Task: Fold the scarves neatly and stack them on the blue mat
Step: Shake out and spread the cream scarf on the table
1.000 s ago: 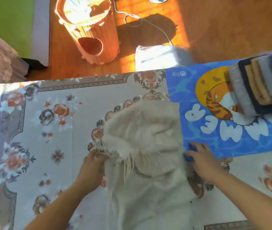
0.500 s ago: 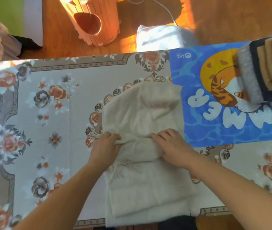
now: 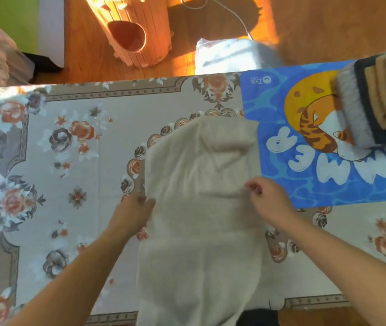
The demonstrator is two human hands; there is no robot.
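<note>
A cream scarf [image 3: 199, 208] lies lengthwise down the middle of a floral-covered tabletop [image 3: 69, 161], its far end folded into a bunched ridge and its near end hanging past the tabletop's near edge at 6 o'clock. The person's left hand [image 3: 133, 215] rests at the scarf's left edge, at about 9 o'clock from the cloth's centre, fingers held together and laid flat against the fabric. The right hand [image 3: 269, 198] hovers at the scarf's right edge, at about 3 o'clock, its fingers curled inward with thumb and forefinger close; whether they pinch the cloth cannot be told. The blue mat [image 3: 328, 180], printed with a tiger cartoon and white letters, lies at 2 o'clock from the scarf, its near-left part touching or just overlapped by the scarf's far right corner. A stack of folded scarves [image 3: 375, 104] in grey, dark navy and tan sits on the mat's far right part. Beyond the tabletop, a wooden slatted bin [image 3: 135, 31] stands on the sunlit floor at 12 o'clock.
</note>
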